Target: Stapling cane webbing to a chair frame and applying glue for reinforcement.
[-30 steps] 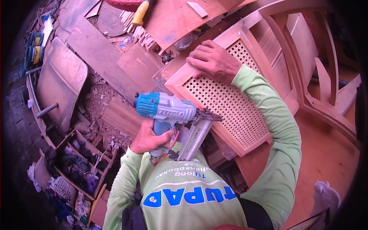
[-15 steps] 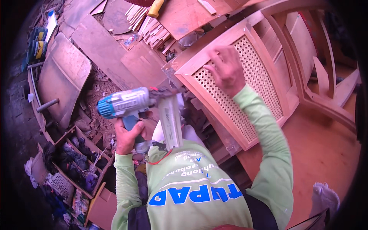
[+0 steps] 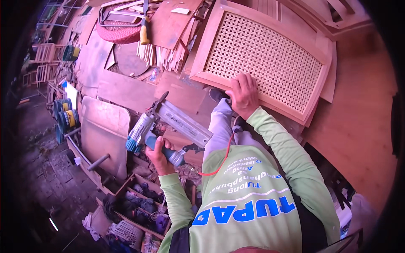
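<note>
My left hand (image 3: 161,154) is wrapped round the grip of a silver and teal nail gun (image 3: 141,130), its long magazine reaching to the right and a red hose curving beneath it. My right hand (image 3: 244,95) grips the near edge of a wooden framed cane panel (image 3: 263,57), fingers over the frame. The panel lies on boards ahead of me, to the right of the nail gun. My legs show between the two hands.
At the back sit stacked boards (image 3: 173,25), a red ring-shaped object (image 3: 114,31) and a yellow-handled tool (image 3: 144,36). At left are a scuffed board (image 3: 103,130), buckets (image 3: 67,120) and a crate (image 3: 139,202). A plywood sheet (image 3: 346,139) lies right, chair frames (image 3: 325,17) above it.
The view has swung, with the panel now higher in it. The nail gun has moved off the panel and tilted. My right hand has shifted along the panel to its near edge.
</note>
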A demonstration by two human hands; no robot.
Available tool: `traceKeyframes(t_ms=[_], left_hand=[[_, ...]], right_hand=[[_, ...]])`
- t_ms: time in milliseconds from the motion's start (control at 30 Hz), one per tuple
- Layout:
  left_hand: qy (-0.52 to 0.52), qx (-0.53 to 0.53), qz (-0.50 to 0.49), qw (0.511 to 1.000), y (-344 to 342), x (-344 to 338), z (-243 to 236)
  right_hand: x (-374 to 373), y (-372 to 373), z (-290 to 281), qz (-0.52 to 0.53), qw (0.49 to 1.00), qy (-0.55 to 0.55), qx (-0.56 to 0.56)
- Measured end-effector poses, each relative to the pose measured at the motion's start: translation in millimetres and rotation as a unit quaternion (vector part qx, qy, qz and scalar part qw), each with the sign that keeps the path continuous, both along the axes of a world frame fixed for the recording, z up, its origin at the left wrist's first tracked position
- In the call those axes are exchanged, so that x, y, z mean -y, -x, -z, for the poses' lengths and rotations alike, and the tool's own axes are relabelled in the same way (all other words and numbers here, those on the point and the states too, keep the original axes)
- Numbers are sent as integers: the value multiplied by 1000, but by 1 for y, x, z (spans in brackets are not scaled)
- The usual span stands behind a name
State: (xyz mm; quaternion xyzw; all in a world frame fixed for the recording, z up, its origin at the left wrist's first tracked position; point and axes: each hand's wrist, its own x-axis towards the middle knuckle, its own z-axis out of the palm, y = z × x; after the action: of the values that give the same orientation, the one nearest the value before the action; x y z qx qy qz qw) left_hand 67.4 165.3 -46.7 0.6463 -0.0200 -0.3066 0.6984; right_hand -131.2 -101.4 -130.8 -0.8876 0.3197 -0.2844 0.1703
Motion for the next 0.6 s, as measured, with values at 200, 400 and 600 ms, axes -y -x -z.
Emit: traceKeyframes(t_ms=[200,400,600], left_hand=[[-15,5,36,999,-9,-31,8],[23,23,48,998,-3,-18,-4],[24,26,87,996,-3,22,-13]], right_hand=[[-32,39,-7,59,998,-9,14],[-45,106,1,146,988,14,-47],[-14,98,22,128,992,0,-17]])
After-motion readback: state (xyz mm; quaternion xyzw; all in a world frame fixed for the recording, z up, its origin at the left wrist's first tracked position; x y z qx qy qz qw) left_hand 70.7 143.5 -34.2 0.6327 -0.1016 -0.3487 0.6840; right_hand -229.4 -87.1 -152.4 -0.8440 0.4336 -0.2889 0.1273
